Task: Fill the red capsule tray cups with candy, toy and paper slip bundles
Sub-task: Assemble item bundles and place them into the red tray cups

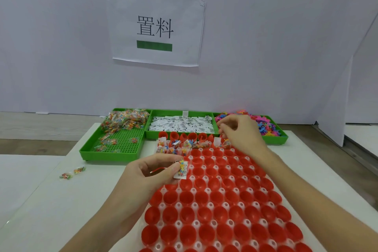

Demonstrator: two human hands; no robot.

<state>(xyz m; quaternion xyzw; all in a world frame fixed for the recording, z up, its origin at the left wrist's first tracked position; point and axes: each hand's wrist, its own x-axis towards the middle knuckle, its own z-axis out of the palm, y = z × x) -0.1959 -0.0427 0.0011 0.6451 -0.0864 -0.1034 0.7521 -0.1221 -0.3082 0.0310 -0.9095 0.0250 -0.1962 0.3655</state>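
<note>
Two hands: both are at work over the far half of the red capsule tray [216, 206], one holding, one placing.
Left fingers: the left hand [152, 172] pinches a small bundle of white printed paper slip, coloured candy packet and toy [181, 170] between thumb and curled fingertips, just left of centre frame, kept at the tray's left edge, probably ready for the next cup.
Right fingers: the right hand [240, 135] is curled narrow, fingertips pointing down at the filled cups in the upper centre; whether it still pinches something is hidden by its own knuckles.
Filled cups: about two far rows of red cups [184, 146] carry bundles, slips standing upright; filling seems to run from the far edge toward the person, so arms need not cross finished work.
Empty cups: the many round red plastic cups [206, 196] in the lower centre and right stand open.
Supply trays: three green plastic bins lie across the middle of the frame just behind the tray, candy packets [122, 122] left, white slips [182, 126] middle, bright plastic toys [266, 127] right, close for short reaches.
Open room: bare white tabletop [61, 200] at lower left, where two stray candy packets [72, 172] lie.
Edges: the right forearm crosses the tray's right side; the table's corner drops away at right.
</note>
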